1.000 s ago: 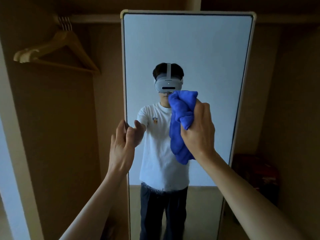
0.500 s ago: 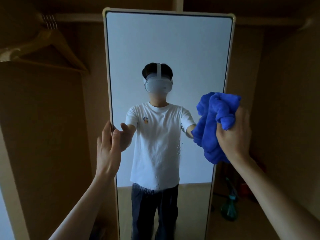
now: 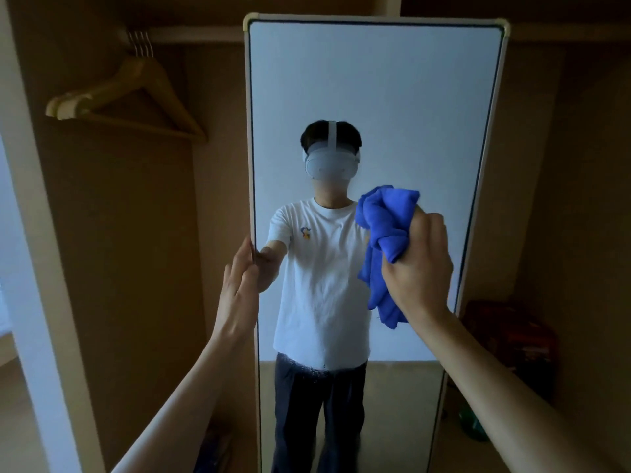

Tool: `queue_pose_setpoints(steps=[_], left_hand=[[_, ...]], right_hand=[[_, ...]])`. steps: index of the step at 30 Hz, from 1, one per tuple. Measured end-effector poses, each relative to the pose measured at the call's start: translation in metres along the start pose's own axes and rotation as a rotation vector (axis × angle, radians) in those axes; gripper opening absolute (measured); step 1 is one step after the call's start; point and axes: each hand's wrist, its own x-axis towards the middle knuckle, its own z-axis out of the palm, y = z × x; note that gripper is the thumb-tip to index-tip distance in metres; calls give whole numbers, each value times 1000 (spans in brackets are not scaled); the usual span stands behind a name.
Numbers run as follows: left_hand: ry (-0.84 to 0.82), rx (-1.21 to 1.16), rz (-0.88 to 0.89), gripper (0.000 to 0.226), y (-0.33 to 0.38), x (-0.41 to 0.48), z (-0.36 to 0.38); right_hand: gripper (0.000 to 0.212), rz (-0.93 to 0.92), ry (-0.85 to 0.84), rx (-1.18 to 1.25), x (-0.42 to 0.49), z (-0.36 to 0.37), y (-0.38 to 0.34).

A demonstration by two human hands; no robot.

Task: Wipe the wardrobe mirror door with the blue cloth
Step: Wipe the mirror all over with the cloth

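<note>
Brown wooden wardrobe interior is framing the tall, cream-edged wardrobe mirror door. Wiping is looking midway: faint speckles are showing low on the glass. Right hand is clenching the bunched, fluffy blue cloth against mid-right glass; left hand, fingers straight, is steadying the left edge.

Dim wooden wardrobe; hangers

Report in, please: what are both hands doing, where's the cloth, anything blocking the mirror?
Left hand rests, fingers straight, along left edge of mirror door. Right hand grips bunched blue cloth at mid-right glass. Wooden hangers hang left, apart from door.
</note>
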Motion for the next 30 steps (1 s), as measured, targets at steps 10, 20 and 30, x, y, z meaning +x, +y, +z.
queue_pose_setpoints(steps=[10,20,30], left_hand=[[-115,-146,-79,54,-15,2,-19],[-164,-177,-90,42,-38,1,-25],[-158,-266,-152,47,-51,-2,-25]], right_hand=[[47,-450,-64,-191,-17,38,-65],[44,-678,-243,-210,-19,59,-83],[46,-776,-384,-265,-76,76,-70]])
